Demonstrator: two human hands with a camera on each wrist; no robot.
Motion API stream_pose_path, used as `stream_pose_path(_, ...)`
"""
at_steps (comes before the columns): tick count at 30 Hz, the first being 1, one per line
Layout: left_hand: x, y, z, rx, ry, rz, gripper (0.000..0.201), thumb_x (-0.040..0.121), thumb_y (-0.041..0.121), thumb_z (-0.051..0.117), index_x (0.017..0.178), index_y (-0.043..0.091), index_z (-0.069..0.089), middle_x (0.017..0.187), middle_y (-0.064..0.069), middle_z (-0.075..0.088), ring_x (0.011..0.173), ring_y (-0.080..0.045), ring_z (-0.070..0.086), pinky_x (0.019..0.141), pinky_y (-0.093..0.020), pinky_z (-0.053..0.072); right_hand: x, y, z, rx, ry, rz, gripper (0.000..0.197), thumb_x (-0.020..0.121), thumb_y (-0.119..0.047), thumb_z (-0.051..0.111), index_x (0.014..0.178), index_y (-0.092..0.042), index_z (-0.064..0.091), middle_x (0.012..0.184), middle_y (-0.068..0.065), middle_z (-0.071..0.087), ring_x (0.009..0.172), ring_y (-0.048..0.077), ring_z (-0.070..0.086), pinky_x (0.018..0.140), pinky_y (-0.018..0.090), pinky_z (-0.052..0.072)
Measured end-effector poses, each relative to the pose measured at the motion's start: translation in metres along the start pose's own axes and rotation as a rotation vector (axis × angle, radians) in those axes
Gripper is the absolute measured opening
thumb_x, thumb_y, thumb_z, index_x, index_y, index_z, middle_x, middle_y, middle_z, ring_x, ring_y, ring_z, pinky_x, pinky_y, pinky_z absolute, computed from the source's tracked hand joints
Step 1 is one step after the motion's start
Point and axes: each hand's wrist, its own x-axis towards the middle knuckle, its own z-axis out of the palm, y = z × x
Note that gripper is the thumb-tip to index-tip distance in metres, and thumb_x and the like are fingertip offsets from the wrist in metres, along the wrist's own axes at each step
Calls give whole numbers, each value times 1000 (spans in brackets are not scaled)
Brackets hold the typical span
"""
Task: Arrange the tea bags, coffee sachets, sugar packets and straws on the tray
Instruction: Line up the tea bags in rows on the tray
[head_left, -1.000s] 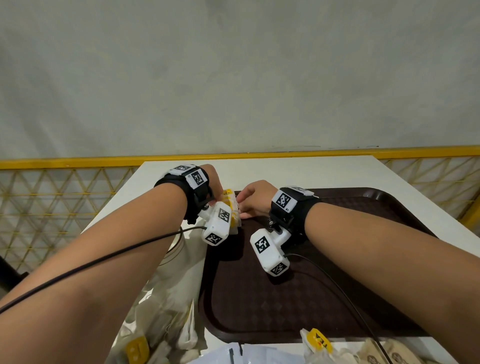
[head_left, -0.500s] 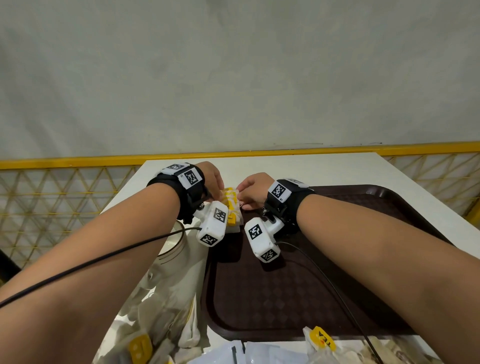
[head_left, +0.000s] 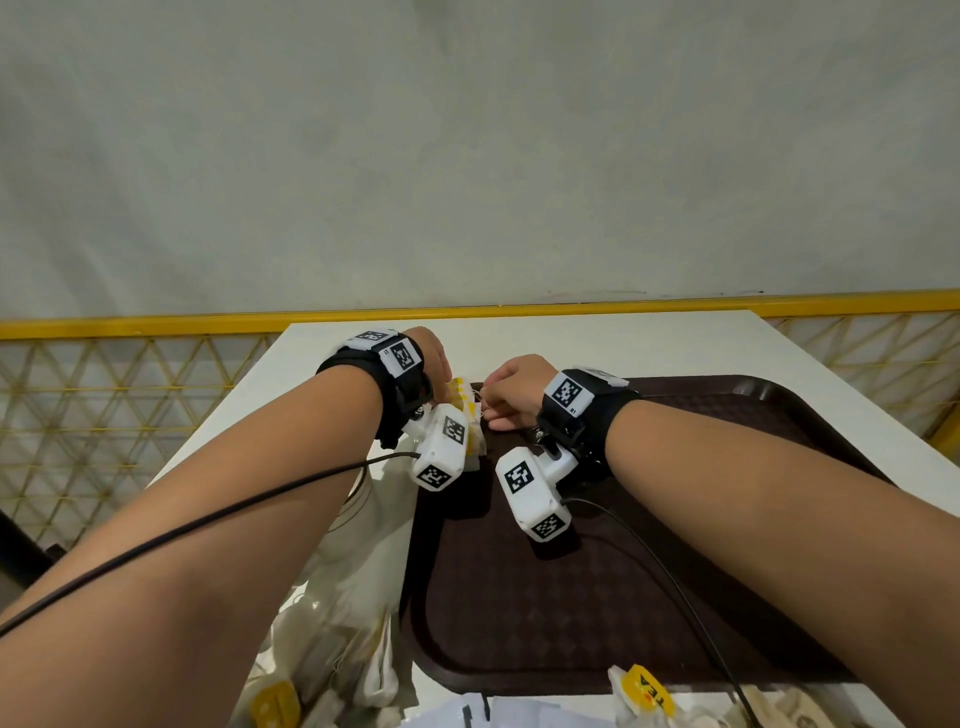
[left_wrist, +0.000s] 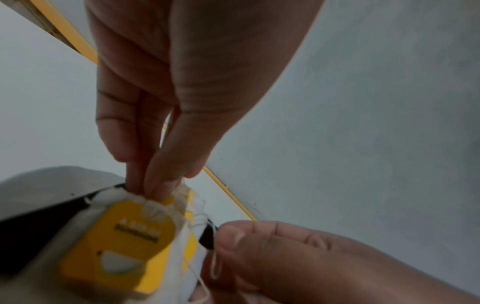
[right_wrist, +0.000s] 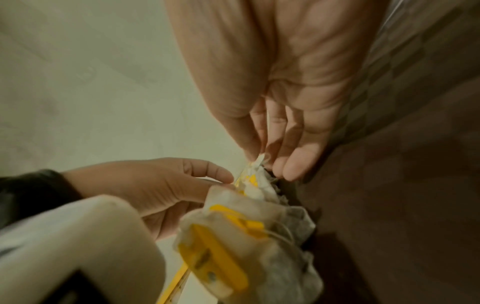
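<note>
The white rectangular desk (head_left: 649, 343) stands against a plain grey-green wall (head_left: 467, 130), with a yellow lattice railing (head_left: 130, 395) running behind and beside it. On the desk lies a dark brown plastic tray (head_left: 597, 597) with a faint chequered floor, nearly all of it bare.

At the tray's far left corner both hands work on one bunch of white paper tea bags with yellow tags (head_left: 470, 410). The left hand (head_left: 431, 358) pinches the top of the bunch between thumb and fingertips (left_wrist: 161, 185). The right hand (head_left: 514, 389) is curled, its thumb and forefinger pinching a thin white edge at the bunch's top; the left wrist view shows a tea-bag string (left_wrist: 205, 286) looped by its thumb.

A crumpled white plastic bag (head_left: 353, 597) slumps just left of the tray, and more sachets lie along the near edge, among them a loose yellow-tagged tea bag (head_left: 644, 691).

The main risk, as I judge it, is the strings: they look tangled, so pulling one bag free could drag its neighbours off the corner onto the desk, or tear the thin paper. The bunch also sits right at the rim, where a nudge could tip it over the edge.
</note>
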Motion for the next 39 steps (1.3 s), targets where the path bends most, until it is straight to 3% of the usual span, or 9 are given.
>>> stream_pose_path(4,-2,0,1,64,38,1,32,81,3,69,113,0,64,106,-15,68,80,-22,59,63,-25,52,-6,4,-1,-89,-74,-32,16,80,3,71,81,-5,57,72,16,61,64,22,60,69,33,57)
stream_pose_path(7,-3,-1,-7,21,-15,-6,22,76,-1,73,98,-2,68,70,-10,69,72,-24,61,73,-34,56,-4,2,3,-122,-62,-50,21,77,8,72,78,-8,57,71,15,61,64,25,62,75,38,57)
stream_pose_path(11,-15,-5,-14,29,-49,5,9,76,1,75,80,8,71,53,0,66,44,-9,59,42,-16,47,-6,-2,7,-128,-27,-68,23,76,9,72,78,-9,57,67,12,59,53,19,60,59,30,57)
stream_pose_path(14,-21,-5,-11,87,-62,-7,13,76,6,76,88,9,73,70,-4,70,59,-14,64,54,-20,52,-8,-2,8,-88,-20,-59,24,77,10,71,77,-8,56,71,13,59,57,22,62,69,37,58)
stream_pose_path(17,-23,-5,-3,128,-70,-13,20,77,6,74,97,2,73,89,-14,73,89,-27,70,85,-39,56,-10,2,3,-33,-18,-69,23,80,11,67,79,-7,53,76,18,60,62,25,60,66,34,57)
stream_pose_path(19,-23,-4,1,121,-67,-6,23,77,4,73,99,-2,71,86,-16,71,86,-29,68,89,-42,54,-12,6,-3,-34,-37,-73,20,83,11,64,80,-6,54,82,22,62,68,26,62,72,36,57)
stream_pose_path(27,-22,2,2,102,-51,-5,29,76,2,74,104,-3,67,84,-13,69,92,-28,67,89,-40,54,-16,18,3,-48,-97,-93,21,83,15,59,76,-5,59,79,15,62,83,30,64,85,42,56)
stream_pose_path(32,-22,2,3,62,-13,32,22,77,-1,74,97,2,66,90,-16,69,89,-30,68,78,-35,55,-22,17,0,-83,-111,-106,26,90,13,47,76,-6,56,77,12,57,64,19,55,60,26,55)
stream_pose_path(39,-36,0,-13,55,-149,82,16,80,3,71,95,10,71,87,-8,70,74,-15,64,62,-23,53,-34,15,2,-416,-242,-260,17,80,4,68,82,-12,64,79,7,63,58,6,57,57,23,53)
